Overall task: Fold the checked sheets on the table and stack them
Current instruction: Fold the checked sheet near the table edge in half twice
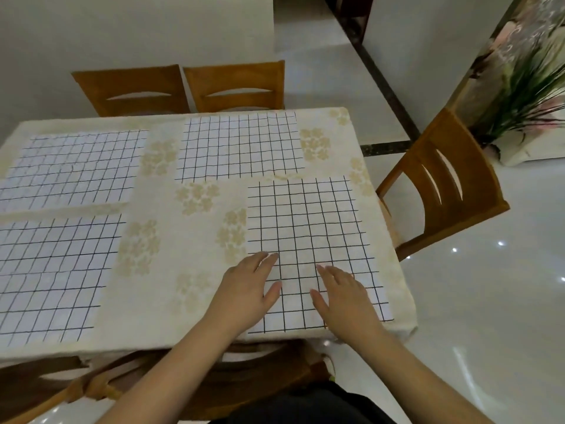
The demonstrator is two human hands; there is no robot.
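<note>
1. Fingers (269, 261) of the left hand (244, 289) and those of the right hand (345, 292) lie spread and flat, gripping nothing, palms down on the near-right checked sheet (312, 228).
2. That sheet lies flat under both hands at the near right corner of the table (189, 258), its long axis running near to far.
3. Three other checked sheets lie flat: far middle (241, 145), far left (76, 166), near left (52, 273).
4. Wooden chairs (443, 179) stand around the table.

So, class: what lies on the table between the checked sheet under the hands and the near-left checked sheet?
Only tablecloth with pale flower prints lies between the sheet under the hands and the near-left sheet; nothing stands there, as the head view shows.
</note>
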